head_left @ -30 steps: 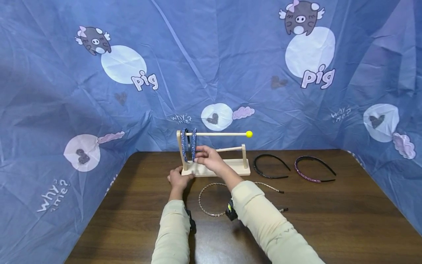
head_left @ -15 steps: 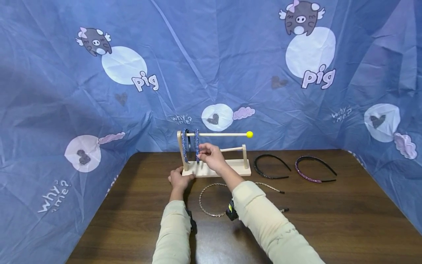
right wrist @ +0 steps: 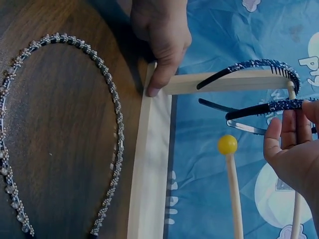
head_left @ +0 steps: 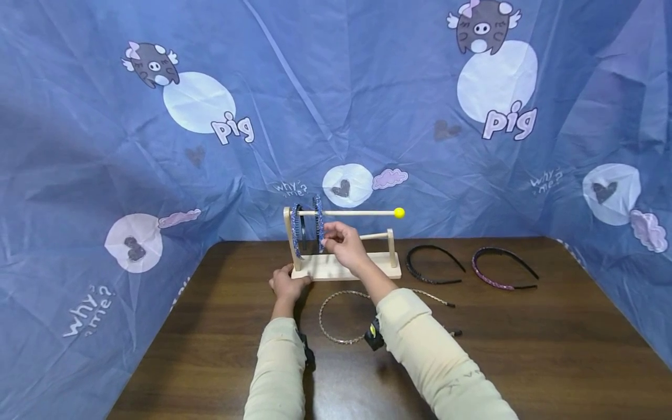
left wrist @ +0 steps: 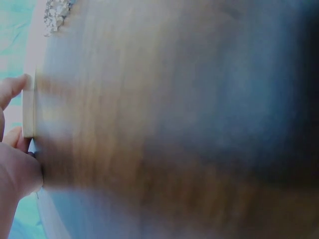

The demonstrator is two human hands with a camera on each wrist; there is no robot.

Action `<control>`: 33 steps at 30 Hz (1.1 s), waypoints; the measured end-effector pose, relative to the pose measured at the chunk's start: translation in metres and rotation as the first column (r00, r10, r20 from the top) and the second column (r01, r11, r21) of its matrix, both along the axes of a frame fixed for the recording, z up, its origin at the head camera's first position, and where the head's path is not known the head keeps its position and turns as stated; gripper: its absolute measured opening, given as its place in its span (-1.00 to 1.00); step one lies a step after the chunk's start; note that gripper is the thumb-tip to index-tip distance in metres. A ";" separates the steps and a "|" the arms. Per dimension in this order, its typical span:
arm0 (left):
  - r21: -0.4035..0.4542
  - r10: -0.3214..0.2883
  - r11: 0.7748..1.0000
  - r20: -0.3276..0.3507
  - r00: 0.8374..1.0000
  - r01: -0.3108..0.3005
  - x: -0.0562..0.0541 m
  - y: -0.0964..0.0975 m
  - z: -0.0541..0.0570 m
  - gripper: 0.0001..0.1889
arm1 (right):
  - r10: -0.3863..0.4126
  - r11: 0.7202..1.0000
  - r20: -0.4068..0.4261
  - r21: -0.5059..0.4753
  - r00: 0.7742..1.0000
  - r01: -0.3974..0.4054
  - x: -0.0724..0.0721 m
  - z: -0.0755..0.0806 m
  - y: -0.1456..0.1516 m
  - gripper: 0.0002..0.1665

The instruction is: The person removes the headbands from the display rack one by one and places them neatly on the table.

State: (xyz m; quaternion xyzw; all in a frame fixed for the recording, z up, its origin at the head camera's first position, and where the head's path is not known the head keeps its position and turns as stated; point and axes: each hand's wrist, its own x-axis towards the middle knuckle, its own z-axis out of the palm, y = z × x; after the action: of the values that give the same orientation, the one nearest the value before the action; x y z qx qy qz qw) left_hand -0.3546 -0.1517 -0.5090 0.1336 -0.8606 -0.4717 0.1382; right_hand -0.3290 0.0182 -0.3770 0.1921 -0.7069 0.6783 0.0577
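A wooden stand [head_left: 331,268] has an upper rod tipped with a yellow ball [head_left: 399,213] and a lower rod behind. My left hand [head_left: 285,284] holds the left end of its base, the thumb on top in the right wrist view. My right hand [head_left: 343,245] pinches a blue glittery toothed headband [head_left: 319,224], which hangs around the upper rod. Another blue glittery headband [head_left: 296,230] hangs on that rod beside the left post. In the left wrist view, left-hand fingers [left wrist: 12,92] touch the base edge; the rest is blurred.
A beaded headband [head_left: 321,318] lies on the brown table [head_left: 220,350] in front of the stand, partly hidden by the right arm. To the right lie a black headband [head_left: 412,271] and a pink-purple glittery one [head_left: 485,280]. A blue printed cloth [head_left: 294,87] hangs behind.
The right hand has drawn the pinched blue headband a little rightward along the rod, away from the other one, and slightly raised it. The left hand stays at the base.
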 end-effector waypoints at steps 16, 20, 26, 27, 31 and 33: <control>0.003 0.001 1.000 -0.005 1.000 -0.001 -0.002 0.001 -0.002 -0.34 | -0.051 0.985 0.044 -0.160 0.998 0.057 -0.021 -0.015 0.021 -0.63; -0.001 -0.003 1.000 0.001 1.000 0.003 -0.003 -0.001 -0.003 -0.33 | -0.056 0.988 0.024 -0.145 0.998 0.059 -0.022 -0.013 0.026 -0.64; 0.005 -0.005 1.000 0.010 1.000 0.005 -0.002 0.000 -0.003 -0.34 | -0.062 0.988 0.012 -0.140 0.998 0.063 -0.020 -0.009 0.036 -0.65; 0.004 -0.005 1.000 0.010 1.000 0.005 -0.002 0.000 -0.003 -0.34 | -0.064 0.988 0.009 -0.141 0.998 0.064 -0.019 -0.008 0.038 -0.66; 0.002 -0.003 1.000 0.005 1.000 0.003 -0.003 -0.001 -0.003 -0.33 | -0.062 0.986 -0.019 -0.154 0.998 0.058 -0.016 -0.005 0.047 -0.66; 0.002 -0.004 1.000 0.003 1.000 0.004 -0.003 -0.002 -0.003 -0.33 | -0.060 0.985 -0.033 -0.163 0.998 0.054 -0.015 -0.004 0.051 -0.66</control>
State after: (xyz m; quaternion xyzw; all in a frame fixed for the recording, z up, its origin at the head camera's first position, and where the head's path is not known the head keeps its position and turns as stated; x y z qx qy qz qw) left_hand -0.3577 -0.1534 -0.5121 0.1327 -0.8607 -0.4724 0.1360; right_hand -0.3442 0.0692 -0.3805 0.1793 -0.6533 0.7279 0.1058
